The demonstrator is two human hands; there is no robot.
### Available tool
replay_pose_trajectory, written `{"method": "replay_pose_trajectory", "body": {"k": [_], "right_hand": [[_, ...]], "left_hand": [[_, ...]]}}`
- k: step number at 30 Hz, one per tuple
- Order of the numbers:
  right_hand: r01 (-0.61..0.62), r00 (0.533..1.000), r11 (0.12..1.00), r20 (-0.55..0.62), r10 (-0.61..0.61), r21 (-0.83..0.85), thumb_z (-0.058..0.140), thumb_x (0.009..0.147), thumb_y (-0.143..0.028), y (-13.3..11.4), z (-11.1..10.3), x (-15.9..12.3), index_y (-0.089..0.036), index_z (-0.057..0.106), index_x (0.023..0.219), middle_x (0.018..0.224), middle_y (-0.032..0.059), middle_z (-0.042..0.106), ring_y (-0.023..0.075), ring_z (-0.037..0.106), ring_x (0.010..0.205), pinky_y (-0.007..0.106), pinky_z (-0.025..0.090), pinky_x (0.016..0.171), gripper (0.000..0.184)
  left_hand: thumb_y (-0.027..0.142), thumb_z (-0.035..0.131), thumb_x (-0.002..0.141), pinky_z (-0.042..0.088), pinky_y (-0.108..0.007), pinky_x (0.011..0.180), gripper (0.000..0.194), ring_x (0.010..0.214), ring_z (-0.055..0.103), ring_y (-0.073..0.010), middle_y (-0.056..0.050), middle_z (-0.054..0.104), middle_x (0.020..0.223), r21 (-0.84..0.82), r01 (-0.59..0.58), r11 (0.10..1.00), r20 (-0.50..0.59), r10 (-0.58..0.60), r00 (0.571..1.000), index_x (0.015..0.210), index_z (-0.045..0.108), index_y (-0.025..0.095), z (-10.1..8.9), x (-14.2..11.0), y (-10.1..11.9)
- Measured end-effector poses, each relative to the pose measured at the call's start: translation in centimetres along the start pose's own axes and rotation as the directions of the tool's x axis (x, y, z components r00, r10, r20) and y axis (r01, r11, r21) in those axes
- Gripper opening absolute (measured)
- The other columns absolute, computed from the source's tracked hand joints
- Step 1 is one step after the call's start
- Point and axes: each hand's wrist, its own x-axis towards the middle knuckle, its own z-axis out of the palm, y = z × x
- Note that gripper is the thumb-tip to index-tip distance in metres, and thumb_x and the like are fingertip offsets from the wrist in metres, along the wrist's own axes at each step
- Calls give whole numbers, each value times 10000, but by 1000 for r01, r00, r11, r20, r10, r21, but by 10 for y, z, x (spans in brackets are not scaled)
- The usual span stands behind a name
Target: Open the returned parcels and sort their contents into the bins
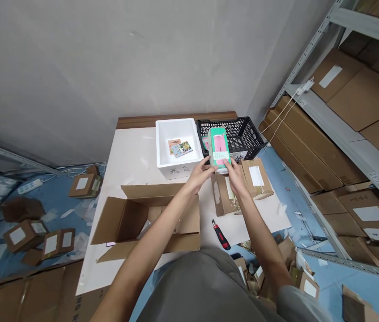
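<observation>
Both of my hands hold a green and white product box [219,145] with a pink item pictured on its front. My left hand [202,173] grips its lower left edge, and my right hand [235,175] presses the lower right with the thumb on the front. The box is raised in front of a black plastic crate [249,138], hiding part of it. Beneath my hands lie two brown cardboard boxes [258,179] with white labels. Left of them, an open cardboard carton [132,219] stands partly behind my left forearm. A red and black utility knife [221,235] lies on the table.
A white foam bin [179,167] with small picture booklets [180,148] inside stands on the white table [122,152]. Shelves [343,120] loaded with cartons rise at the right. Cardboard boxes [83,184] and scraps litter the blue floor on both sides. A grey wall closes the back.
</observation>
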Motion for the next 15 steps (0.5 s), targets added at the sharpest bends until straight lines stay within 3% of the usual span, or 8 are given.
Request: {"method": "replay_pose_trajectory", "body": {"k": [3, 6, 11, 15], "right_hand": [[-49, 999, 999, -2, 49, -16, 749, 892, -506, 2, -2, 51, -212, 805, 1215, 1276, 84, 864, 274, 797, 1188, 376, 666, 992, 441], [-89, 996, 995, -26, 88, -41, 740, 861, -410, 9, -2, 95, -199, 810, 1244, 1260, 77, 874, 256, 796, 1141, 357, 661, 952, 443], [-87, 996, 992, -39, 83, -87, 715, 862, -344, 19, -1, 156, -184, 828, 1272, 1255, 66, 880, 241, 788, 1153, 329, 660, 946, 454], [-129, 992, 983, -27, 126, -130, 744, 869, -362, 33, -3, 200, -188, 834, 1283, 1168, 49, 889, 223, 793, 1050, 338, 667, 924, 457]], "left_hand": [[193, 1004, 755, 601, -463, 1138, 960, 1032, 798, -238, -78, 826, 1019, -36, 23, 999, -27, -24, 999, 1636, 626, 132, 6, 43, 11], [138, 971, 741, 605, -443, 1115, 903, 1041, 798, -244, -85, 845, 1031, -49, 22, 999, -51, -25, 998, 1588, 657, 138, 7, 80, 20], [115, 981, 689, 617, -436, 1084, 640, 1117, 794, -279, -123, 854, 1165, -62, 0, 998, -21, -1, 1000, 1299, 797, 167, 8, 142, 23], [165, 991, 649, 628, -391, 1039, 500, 1157, 769, -270, -109, 839, 1296, -36, -57, 998, -3, 57, 998, 1118, 818, 177, 1, 193, 12]]}}
